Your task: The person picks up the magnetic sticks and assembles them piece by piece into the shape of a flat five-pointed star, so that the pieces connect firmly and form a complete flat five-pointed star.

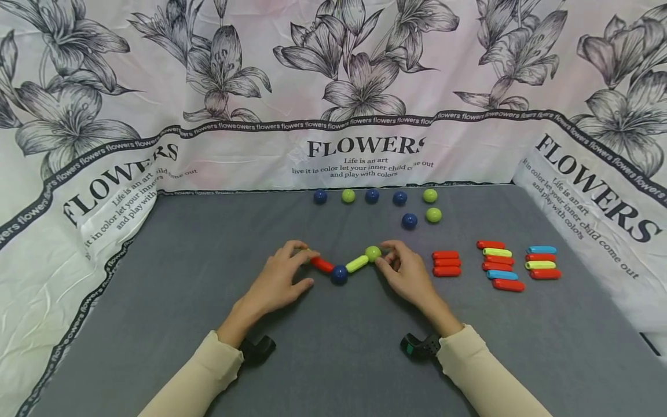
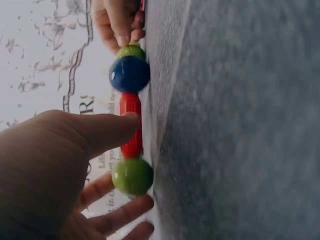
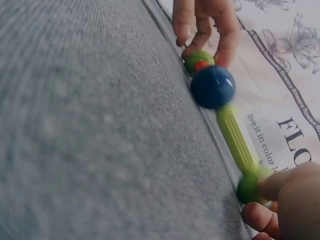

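A joined chain of balls and rods lies on the grey tabletop, bent in a shallow V in the head view. A blue ball (image 1: 339, 274) is its low middle, with a red rod (image 1: 322, 265) on the left and a yellow-green rod (image 1: 357, 264) on the right. My left hand (image 1: 278, 275) curls its fingers round a green ball (image 2: 132, 176) at the red rod's outer end, mostly hidden in the head view; the thumb stands apart there. My right hand (image 1: 409, 275) pinches the other end's green ball (image 1: 372, 253) between thumb and finger.
Loose blue balls (image 1: 399, 198) and green balls (image 1: 433, 215) lie along the back of the table (image 1: 208, 231). To the right are three stacks of rods: red rods (image 1: 446, 263), then two mixed groups with yellow rods (image 1: 540, 264) and blue rods (image 1: 502, 275). Flower-printed cloth (image 1: 359, 156) surrounds the table.
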